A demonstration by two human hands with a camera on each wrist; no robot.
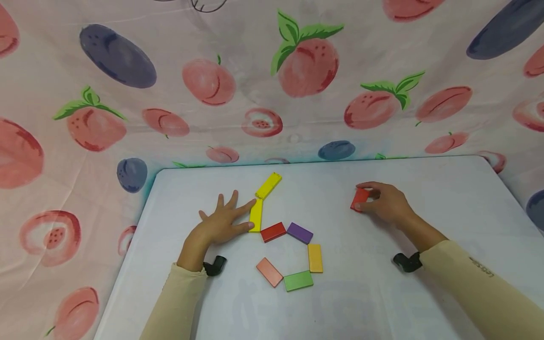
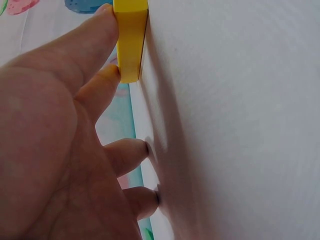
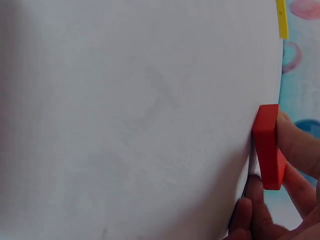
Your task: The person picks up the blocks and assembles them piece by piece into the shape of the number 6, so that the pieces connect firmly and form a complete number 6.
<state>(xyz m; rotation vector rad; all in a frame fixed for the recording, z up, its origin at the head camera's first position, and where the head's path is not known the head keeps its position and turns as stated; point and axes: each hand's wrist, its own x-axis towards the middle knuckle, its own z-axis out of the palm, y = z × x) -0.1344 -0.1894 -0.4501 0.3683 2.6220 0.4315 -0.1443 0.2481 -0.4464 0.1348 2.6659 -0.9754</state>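
My left hand (image 1: 221, 223) spreads its fingers beside a yellow block (image 1: 256, 215). Its thumb rests at the block's near end and the index finger at its far end. In the left wrist view, these two fingers press on a face of the yellow block (image 2: 131, 42), while other fingertips touch the white board. Farther right, my right hand (image 1: 386, 203) pinches a red block (image 1: 359, 198) between thumb and fingers. The right wrist view shows this red block (image 3: 267, 145) close to the board, with the thumb on one face and other fingers bent near the surface.
A second yellow block (image 1: 268, 185) meets the first end to end. A darker red block (image 1: 273, 232), a purple block (image 1: 300, 233), an orange-yellow block (image 1: 315, 258), a green block (image 1: 298, 281) and a salmon block (image 1: 269, 272) form an open ring. Fruit-print cloth (image 1: 238, 38) hangs behind the white board (image 1: 361, 302).
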